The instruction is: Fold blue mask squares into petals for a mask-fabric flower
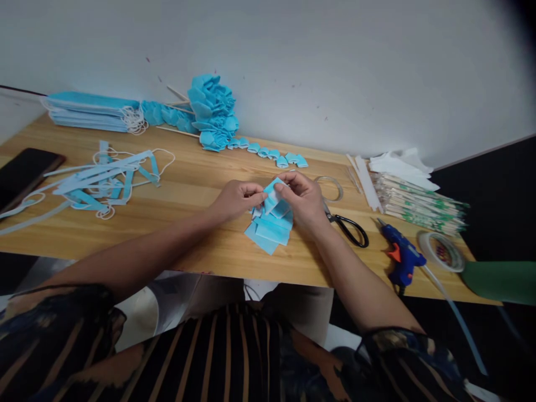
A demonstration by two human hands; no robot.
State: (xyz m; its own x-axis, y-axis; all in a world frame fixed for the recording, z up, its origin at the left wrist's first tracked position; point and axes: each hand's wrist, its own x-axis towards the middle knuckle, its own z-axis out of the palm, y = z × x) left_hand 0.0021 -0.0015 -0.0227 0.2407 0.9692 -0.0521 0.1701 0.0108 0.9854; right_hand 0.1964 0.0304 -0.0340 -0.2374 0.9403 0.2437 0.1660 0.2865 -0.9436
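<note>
My left hand (240, 199) pinches the left edge of a small folded blue fabric piece (272, 195). My right hand (304, 201) grips the same piece from the right, its thumb lying on the front face. Below the hands, several flat blue fabric pieces (268, 234) lie loosely overlapped on the wooden table (196, 234). Close to my right wrist are black-handled scissors (352, 230), their blades partly hidden. A row of small curled blue pieces (263, 152) runs behind the hands.
Blue fabric flowers on sticks (213, 111) lie at the back beside a stack of face masks (94, 113). Cut strips with ear loops (111, 178) and a phone (29, 170) are left. A blue glue gun (402, 254), tape roll (440, 251) and wrapped sticks (419, 204) are right.
</note>
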